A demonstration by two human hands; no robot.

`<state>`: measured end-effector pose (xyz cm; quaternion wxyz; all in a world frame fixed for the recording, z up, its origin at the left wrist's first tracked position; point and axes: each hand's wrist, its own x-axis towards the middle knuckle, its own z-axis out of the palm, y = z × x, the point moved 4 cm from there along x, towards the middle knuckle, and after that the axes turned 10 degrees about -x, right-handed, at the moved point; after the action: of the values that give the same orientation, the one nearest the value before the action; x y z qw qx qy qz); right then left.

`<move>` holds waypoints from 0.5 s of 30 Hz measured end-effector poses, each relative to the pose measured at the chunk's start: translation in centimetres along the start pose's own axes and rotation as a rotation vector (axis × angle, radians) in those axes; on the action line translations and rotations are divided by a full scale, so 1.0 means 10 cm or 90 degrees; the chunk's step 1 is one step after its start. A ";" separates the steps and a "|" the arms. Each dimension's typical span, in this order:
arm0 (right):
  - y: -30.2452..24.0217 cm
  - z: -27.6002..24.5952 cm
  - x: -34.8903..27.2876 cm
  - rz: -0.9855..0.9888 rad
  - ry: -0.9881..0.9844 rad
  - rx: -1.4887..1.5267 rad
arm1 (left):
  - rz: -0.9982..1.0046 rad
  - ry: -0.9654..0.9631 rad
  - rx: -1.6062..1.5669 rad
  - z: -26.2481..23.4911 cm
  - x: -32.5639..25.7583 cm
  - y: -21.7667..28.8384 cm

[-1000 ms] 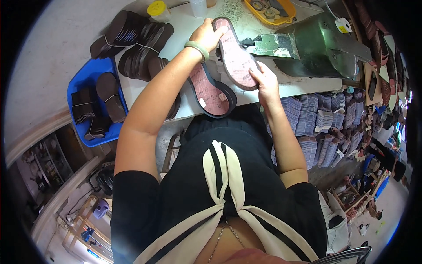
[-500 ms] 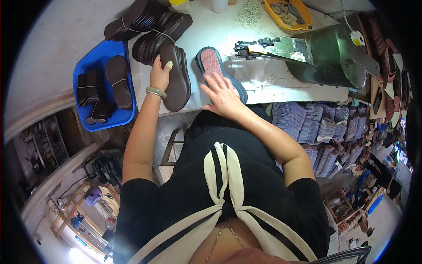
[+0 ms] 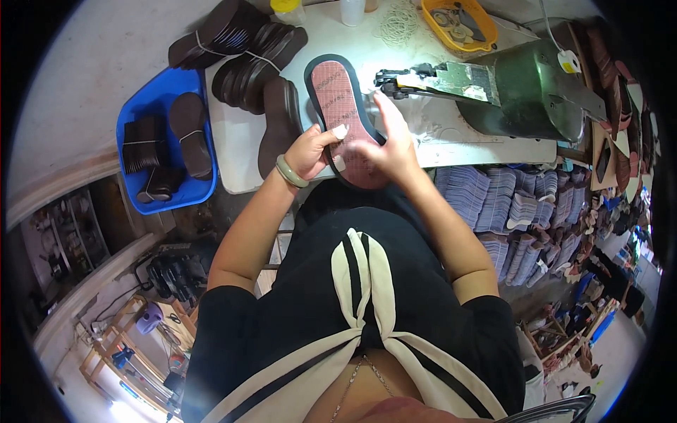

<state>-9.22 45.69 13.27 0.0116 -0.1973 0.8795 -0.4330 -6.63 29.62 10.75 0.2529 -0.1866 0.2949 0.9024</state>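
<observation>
A shoe insole with a dark rim and a reddish, patterned face is tilted up over the table's front edge. My left hand grips its left side, thumb across the reddish face and the other fingers hidden beneath. My right hand is at its right edge, fingers stretched out and apart. Its thumb, slightly blurred, reaches over the insole; I cannot tell whether it touches. Just left of the insole lies a stack of dark brown insoles, with nobody's hand on it.
Tied bundles of brown insoles lie at the back left, beside a blue bin holding more. A green sewing machine spans the right of the white table. Behind stand a yellow basket and a yellow-lidded jar.
My left hand has left the brown insoles and moved right to grip the reddish-faced insole, now raised and tilted. My right hand has shifted off its face to its right edge.
</observation>
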 end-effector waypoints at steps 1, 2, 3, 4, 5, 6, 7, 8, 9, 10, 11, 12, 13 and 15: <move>0.15 -0.02 0.03 0.156 -0.096 0.086 | -0.023 -0.043 0.027 0.09 0.01 0.01; 0.20 0.02 0.03 0.292 -0.320 0.401 | -0.045 -0.086 0.055 0.16 0.02 0.01; 0.21 -0.01 0.02 0.296 -0.314 0.400 | -0.051 -0.090 0.055 0.17 0.06 -0.03; 0.24 -0.01 0.00 0.336 -0.344 0.353 | -0.024 -0.073 0.139 0.14 0.14 -0.06; 0.27 0.00 -0.02 0.376 -0.374 0.305 | 0.004 -0.056 0.222 0.11 0.21 -0.08; 0.27 -0.01 0.01 0.244 -0.250 0.193 | 0.008 -0.037 0.267 0.07 0.28 -0.09; 0.27 0.04 -0.03 0.247 -0.247 0.194 | 0.004 -0.039 0.268 0.09 0.32 -0.12; 0.24 0.00 -0.02 0.173 -0.114 0.055 | 0.019 0.010 0.253 0.09 0.37 -0.13; 0.18 -0.06 -0.02 0.097 0.018 -0.084 | 0.034 0.060 0.238 0.10 0.42 -0.16; 0.15 -0.10 -0.01 0.069 0.057 -0.166 | 0.050 0.046 0.108 0.23 0.47 -0.17; 0.14 -0.17 0.00 0.074 0.058 -0.167 | -0.015 0.032 0.073 0.27 0.48 -0.12; 0.10 -0.24 0.02 0.054 0.048 -0.248 | 0.010 0.029 0.050 0.37 0.53 -0.09; 0.07 -0.28 0.05 0.032 0.037 -0.328 | 0.038 0.026 0.026 0.48 0.57 -0.07; 0.17 -0.40 0.14 0.023 0.058 -0.317 | 0.122 0.091 0.047 0.43 0.75 -0.07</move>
<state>-11.86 49.17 14.68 -0.0693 -0.1589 0.9619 -0.2111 -13.01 35.40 10.04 0.1507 -0.2118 0.3617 0.8953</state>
